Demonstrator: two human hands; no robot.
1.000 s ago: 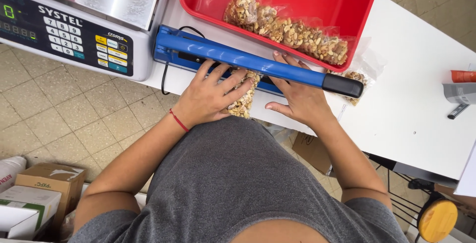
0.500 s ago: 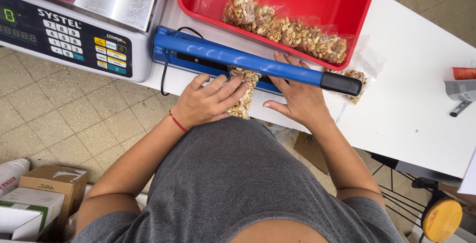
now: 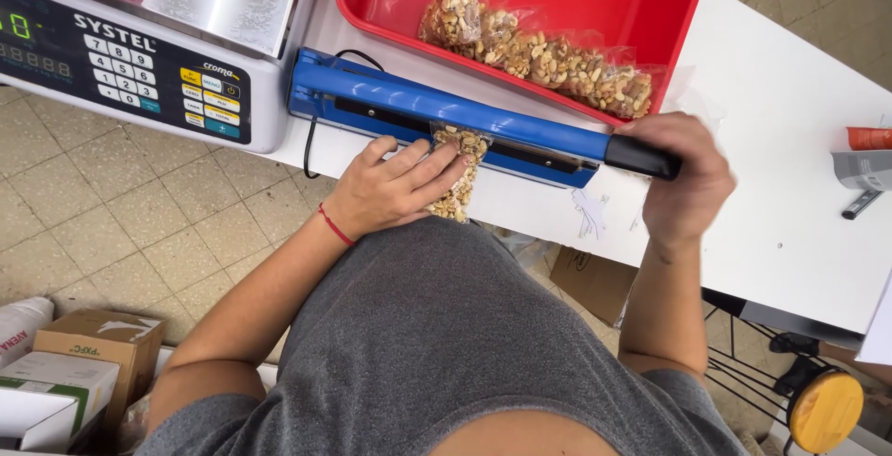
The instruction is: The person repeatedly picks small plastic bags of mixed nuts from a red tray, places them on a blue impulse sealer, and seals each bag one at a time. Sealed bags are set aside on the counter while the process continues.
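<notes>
White table stands over a tiled floor, and on it lies a long blue heat sealer with a black handle at its right end. The right hand has its fingers closed around this handle. The left hand lies near the table edge, fingers stretched flat and together, pressing a small clear bag of nuts; the top of the bag goes under the sealer arm. Far behind the sealer is a red tray holding more filled bags of nuts. At the far left stands a weighing scale with a keypad. Cardboard boxes are on the floor at the near left.
</notes>
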